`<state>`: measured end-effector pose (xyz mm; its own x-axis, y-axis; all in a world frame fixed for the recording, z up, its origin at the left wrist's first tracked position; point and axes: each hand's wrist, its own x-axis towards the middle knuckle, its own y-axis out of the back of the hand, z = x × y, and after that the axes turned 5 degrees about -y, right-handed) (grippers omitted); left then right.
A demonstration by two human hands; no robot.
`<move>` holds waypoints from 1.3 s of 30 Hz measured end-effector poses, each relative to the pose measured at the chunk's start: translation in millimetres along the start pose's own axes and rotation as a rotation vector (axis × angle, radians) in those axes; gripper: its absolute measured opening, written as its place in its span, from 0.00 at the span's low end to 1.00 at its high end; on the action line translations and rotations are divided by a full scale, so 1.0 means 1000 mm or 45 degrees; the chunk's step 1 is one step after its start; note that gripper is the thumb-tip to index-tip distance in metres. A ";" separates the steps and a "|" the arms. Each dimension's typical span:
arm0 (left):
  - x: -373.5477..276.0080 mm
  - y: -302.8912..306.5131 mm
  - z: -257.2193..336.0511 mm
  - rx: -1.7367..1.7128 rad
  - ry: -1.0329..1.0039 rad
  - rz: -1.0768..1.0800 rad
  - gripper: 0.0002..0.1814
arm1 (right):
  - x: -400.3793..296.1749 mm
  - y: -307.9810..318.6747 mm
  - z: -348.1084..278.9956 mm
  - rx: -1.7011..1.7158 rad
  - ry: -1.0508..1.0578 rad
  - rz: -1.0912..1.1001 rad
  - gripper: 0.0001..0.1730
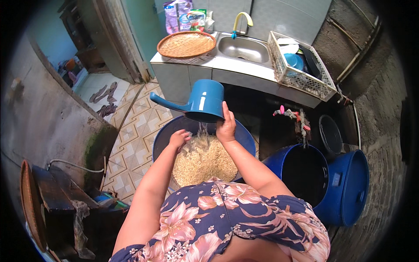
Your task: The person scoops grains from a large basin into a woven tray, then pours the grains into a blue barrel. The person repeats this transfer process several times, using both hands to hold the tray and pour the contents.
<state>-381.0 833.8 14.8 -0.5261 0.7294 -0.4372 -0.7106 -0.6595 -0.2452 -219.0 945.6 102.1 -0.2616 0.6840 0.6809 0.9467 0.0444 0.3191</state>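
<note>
My right hand grips the rim end of a blue plastic water dipper. The dipper is tipped over a large blue tub, its handle pointing left. Water falls from it onto a heap of pale yellow beans or grains inside the tub. Beside the stream, at the tub's left side, my left hand is wet and holds nothing, its fingers loosely curved and apart. The front of the tub is partly hidden by my body.
A woven tray lies on the counter left of a steel sink. Dishes fill a plastic crate at its right. Below, a tap stands over an open blue drum, beside a blue lidded barrel. Wooden boards stand left.
</note>
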 end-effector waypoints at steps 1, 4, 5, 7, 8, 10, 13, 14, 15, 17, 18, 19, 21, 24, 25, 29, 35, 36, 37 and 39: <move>0.000 0.013 -0.013 0.070 -0.110 0.150 0.22 | 0.000 0.011 0.008 -0.021 -0.034 -0.002 0.41; -0.005 0.078 -0.052 1.332 -0.457 0.382 0.29 | 0.000 0.054 0.033 0.048 -0.299 0.103 0.38; -0.008 0.101 -0.070 1.452 -0.451 0.501 0.31 | -0.005 0.076 0.042 0.150 -0.512 0.159 0.35; -0.023 0.165 -0.104 1.347 -0.222 0.382 0.36 | -0.020 0.129 0.058 0.435 -0.821 0.338 0.27; -0.032 0.191 -0.127 1.588 0.000 0.594 0.36 | -0.027 0.154 0.067 0.405 -1.056 0.525 0.23; -0.053 0.251 -0.160 2.200 0.172 0.018 0.24 | -0.049 0.212 0.083 0.379 -1.246 0.800 0.16; -0.105 0.310 -0.193 1.939 0.551 0.162 0.24 | -0.094 0.288 0.097 0.298 -1.409 1.147 0.13; -0.119 0.318 -0.195 1.949 0.613 0.130 0.24 | -0.110 0.308 0.101 0.304 -1.510 1.215 0.15; -0.132 0.321 -0.194 1.963 0.657 0.099 0.24 | -0.125 0.326 0.103 0.286 -1.642 1.287 0.18; -0.147 0.314 -0.183 1.986 0.711 0.040 0.24 | -0.149 0.353 0.106 0.480 -1.759 1.365 0.16; -0.151 0.308 -0.176 1.998 0.712 0.016 0.25 | -0.160 0.361 0.106 0.652 -1.753 1.348 0.17; -0.150 0.301 -0.167 2.014 0.705 0.000 0.25 | -0.168 0.368 0.106 0.733 -1.792 1.399 0.19; -0.140 0.286 -0.153 2.053 0.691 -0.021 0.25 | -0.178 0.369 0.103 0.257 -2.023 1.217 0.26; -0.108 0.267 -0.136 2.221 0.598 -0.091 0.26 | -0.187 0.351 0.090 -0.742 -1.723 0.406 0.40; -0.103 0.263 -0.133 1.950 0.440 0.105 0.26 | -0.188 0.338 0.085 -1.170 -1.680 0.079 0.41; -0.074 0.235 -0.132 1.558 0.155 0.124 0.27 | -0.203 0.287 0.069 -1.426 -1.901 -0.624 0.39; -0.079 0.186 -0.159 1.771 0.179 -0.374 0.24 | -0.193 0.279 0.098 -1.632 -1.789 -0.563 0.17; -0.081 0.180 -0.163 1.816 0.173 -0.435 0.24 | -0.194 0.281 0.103 -1.597 -1.818 -0.577 0.18; -0.082 0.177 -0.167 1.865 0.163 -0.492 0.24 | -0.193 0.284 0.108 -1.603 -1.831 -0.544 0.20; -0.085 0.176 -0.172 1.880 0.186 -0.523 0.24 | -0.196 0.286 0.114 -1.554 -1.893 -0.470 0.22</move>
<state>-381.4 624.3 -140.4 -0.1983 0.7283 -0.6560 -0.6512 0.4023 0.6435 124.4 907.2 -14.6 0.5737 0.7579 -0.3107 0.1060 0.3075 0.9456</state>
